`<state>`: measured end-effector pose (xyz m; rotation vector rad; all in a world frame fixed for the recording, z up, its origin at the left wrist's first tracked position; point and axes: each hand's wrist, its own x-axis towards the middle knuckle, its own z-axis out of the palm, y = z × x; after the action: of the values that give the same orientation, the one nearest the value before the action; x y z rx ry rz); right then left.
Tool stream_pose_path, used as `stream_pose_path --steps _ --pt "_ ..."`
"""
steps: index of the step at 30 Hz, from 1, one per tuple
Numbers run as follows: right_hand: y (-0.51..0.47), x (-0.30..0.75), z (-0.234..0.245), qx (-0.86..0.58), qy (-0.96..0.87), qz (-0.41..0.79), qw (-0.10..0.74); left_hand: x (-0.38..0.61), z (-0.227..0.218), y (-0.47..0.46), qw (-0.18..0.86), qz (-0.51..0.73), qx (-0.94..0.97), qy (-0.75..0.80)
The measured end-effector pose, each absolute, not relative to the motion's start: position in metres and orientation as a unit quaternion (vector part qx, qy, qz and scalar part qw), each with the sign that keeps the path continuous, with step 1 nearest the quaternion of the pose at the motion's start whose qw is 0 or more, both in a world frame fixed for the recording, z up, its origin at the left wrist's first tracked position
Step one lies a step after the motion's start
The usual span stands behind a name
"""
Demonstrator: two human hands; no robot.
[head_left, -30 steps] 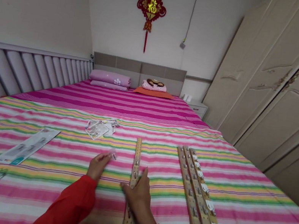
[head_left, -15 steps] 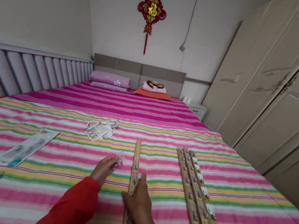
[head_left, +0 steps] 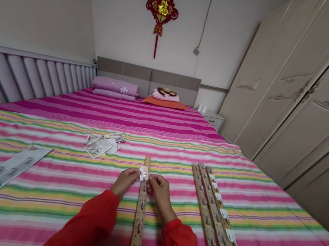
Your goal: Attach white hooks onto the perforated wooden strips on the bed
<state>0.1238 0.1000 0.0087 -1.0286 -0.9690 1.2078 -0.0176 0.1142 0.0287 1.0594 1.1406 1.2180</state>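
Note:
A long wooden strip (head_left: 137, 224) with metal hooks lies on the striped bedspread (head_left: 45, 187), running away from me. Over its far part, my left hand (head_left: 125, 181) and my right hand (head_left: 159, 189) meet, both pinching a small white adhesive hook (head_left: 143, 174) between fingertips. Both sleeves are red. The hook hangs just above the strip; whether it touches the wood I cannot tell.
Two more wooden strips (head_left: 217, 221) with white hooks lie side by side at the right. Torn clear packets (head_left: 100, 144) lie ahead left, a long backing card (head_left: 3, 169) farther left. Pillows sit at the headboard; a wardrobe (head_left: 314, 103) stands right.
My right hand has left its place on the strip and come up to join the left hand at the white hook. The left hand moved right, over the strip.

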Motion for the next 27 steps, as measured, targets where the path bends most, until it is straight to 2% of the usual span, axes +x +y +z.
stream_pose_path --steps 18,27 --pt "0.167 0.121 -0.024 -0.483 -0.416 0.457 0.620 0.000 -0.011 0.175 0.477 0.547 0.451 0.519" --pt "0.180 0.119 -0.035 -0.501 -0.415 0.432 0.625 0.005 -0.014 0.189 0.453 0.552 0.439 0.545"
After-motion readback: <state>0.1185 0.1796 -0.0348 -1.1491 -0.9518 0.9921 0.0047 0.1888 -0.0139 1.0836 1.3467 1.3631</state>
